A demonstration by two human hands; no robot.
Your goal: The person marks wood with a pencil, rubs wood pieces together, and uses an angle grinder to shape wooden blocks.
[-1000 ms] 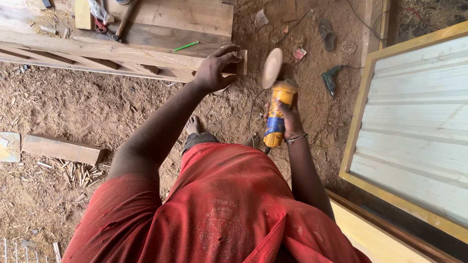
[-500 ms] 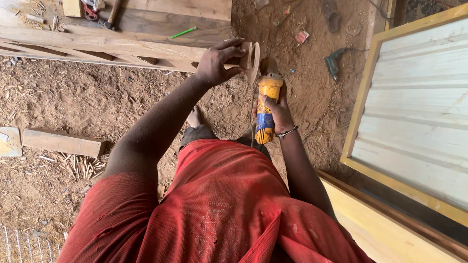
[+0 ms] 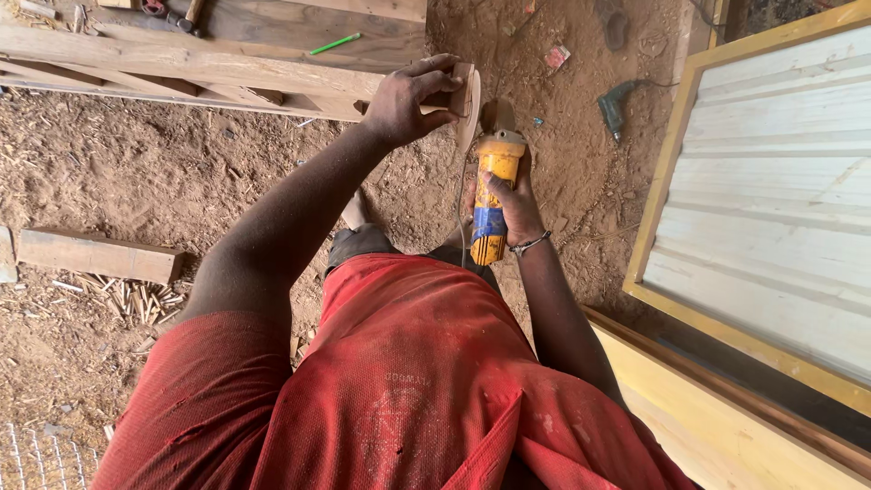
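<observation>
My left hand grips the end of a long wooden frame piece that lies across the dirt floor. My right hand holds a yellow angle grinder upright by its body. The grinder's pale disc stands on edge right against the end of the wood, beside my left fingers. A bracelet sits on my right wrist. My red shirt fills the lower part of the view.
A white panel in a yellow frame leans at the right. A green drill lies on the dirt beyond the grinder. A short plank with wood splinters lies at the left. A green pencil rests on the boards.
The grinder's disc has turned from facing up to on edge and moved left against the end of the wood. My left hand keeps its hold on that end.
</observation>
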